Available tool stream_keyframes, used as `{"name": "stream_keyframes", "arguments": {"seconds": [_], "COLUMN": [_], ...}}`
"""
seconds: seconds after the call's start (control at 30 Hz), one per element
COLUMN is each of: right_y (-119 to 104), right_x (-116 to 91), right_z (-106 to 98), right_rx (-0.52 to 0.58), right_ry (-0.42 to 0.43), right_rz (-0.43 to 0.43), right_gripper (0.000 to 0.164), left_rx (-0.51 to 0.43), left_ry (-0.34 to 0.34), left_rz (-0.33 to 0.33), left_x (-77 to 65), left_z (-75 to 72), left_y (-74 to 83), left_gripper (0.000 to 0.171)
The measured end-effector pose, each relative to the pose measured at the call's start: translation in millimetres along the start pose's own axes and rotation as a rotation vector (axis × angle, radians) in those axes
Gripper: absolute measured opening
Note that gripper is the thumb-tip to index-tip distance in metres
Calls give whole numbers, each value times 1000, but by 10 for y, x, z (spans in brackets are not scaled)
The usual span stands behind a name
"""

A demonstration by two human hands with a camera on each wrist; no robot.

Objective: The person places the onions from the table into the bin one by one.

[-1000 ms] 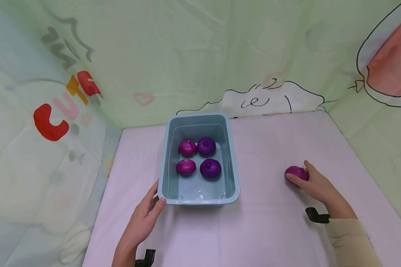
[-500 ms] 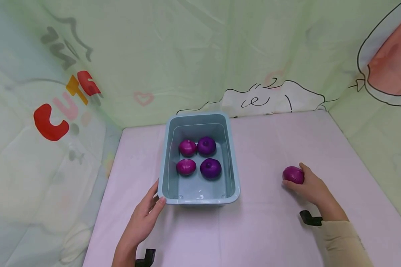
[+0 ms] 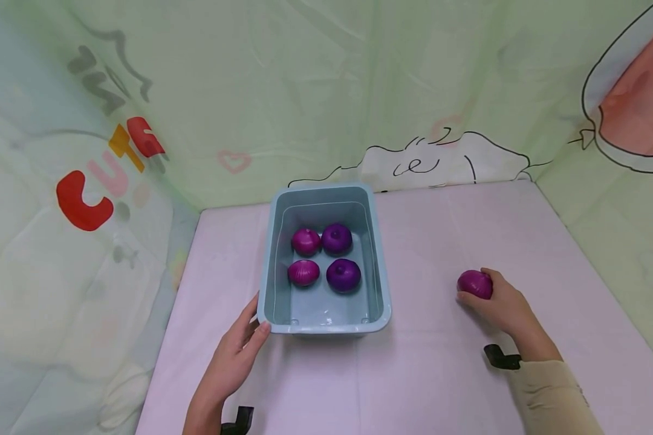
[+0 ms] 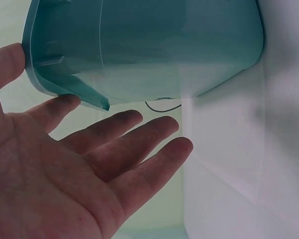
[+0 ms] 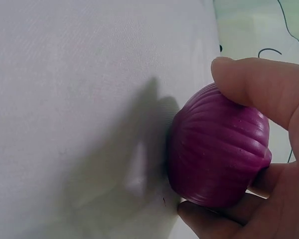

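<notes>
A light blue plastic bin [image 3: 381, 266] stands on the table, holding a pair of magenta onions [image 3: 303, 273] on its left side and a pair of darker purple onions [image 3: 343, 275] on its right. At the bin's near left corner is my left hand [image 3: 230, 356]; the thumb and forefinger touch the rim, while the other fingers [image 4: 149, 169] extend loosely beside the wall. Off to the right, my right hand [image 3: 508, 308] grips a purple-red onion [image 3: 474, 284] between thumb and fingers, low at the tabletop. The ribbed side of this onion shows in the right wrist view.
A pale cloth [image 3: 424, 374] covers the table. Behind it hangs a light green printed curtain [image 3: 283, 90], and more curtain closes off the left and right sides. The bin's far end stands close to the back curtain.
My right hand has shifted slightly left, bringing the onion a little way along and settling its grip around the onion's near side. The left hand and the bin stay in place.
</notes>
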State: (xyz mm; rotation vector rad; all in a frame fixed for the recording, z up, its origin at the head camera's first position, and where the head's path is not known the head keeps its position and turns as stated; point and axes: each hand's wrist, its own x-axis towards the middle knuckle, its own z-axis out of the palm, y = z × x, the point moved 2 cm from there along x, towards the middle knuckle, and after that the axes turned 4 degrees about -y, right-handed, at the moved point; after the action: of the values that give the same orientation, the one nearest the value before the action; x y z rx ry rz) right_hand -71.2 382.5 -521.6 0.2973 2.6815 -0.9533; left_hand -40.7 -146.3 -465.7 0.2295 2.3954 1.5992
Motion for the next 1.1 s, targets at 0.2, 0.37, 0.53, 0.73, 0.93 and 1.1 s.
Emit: {"name": "stream_keyframes", "arguments": {"seconds": [0.2, 0.37, 0.53, 0.73, 0.93, 1.1], "right_y": [-15, -72, -227, -456, -675, -870], "right_x": [5, 7, -8, -6, 24, 51], "right_z": [-21, -83, -216, -374, -468, -537], "right_rx": [8, 26, 51, 68, 72, 74], "right_ry": [17, 30, 49, 63, 80, 79], "right_rz": [-9, -15, -50, -93, -141, -162], "right_gripper": [104, 101, 97, 96, 94, 94], "left_rx": [-5, -4, 0, -2, -16, -14], "left_ry": [0, 3, 7, 7, 4, 4], "left_rz": [4, 2, 1, 7, 6, 3], "left_x": [-1, 1, 6, 3, 3, 6], "left_z": [2, 5, 9, 7, 6, 8], "left_y": [-5, -10, -9, -8, -7, -3], "left_gripper": [63, 63, 63, 63, 63, 62]}}
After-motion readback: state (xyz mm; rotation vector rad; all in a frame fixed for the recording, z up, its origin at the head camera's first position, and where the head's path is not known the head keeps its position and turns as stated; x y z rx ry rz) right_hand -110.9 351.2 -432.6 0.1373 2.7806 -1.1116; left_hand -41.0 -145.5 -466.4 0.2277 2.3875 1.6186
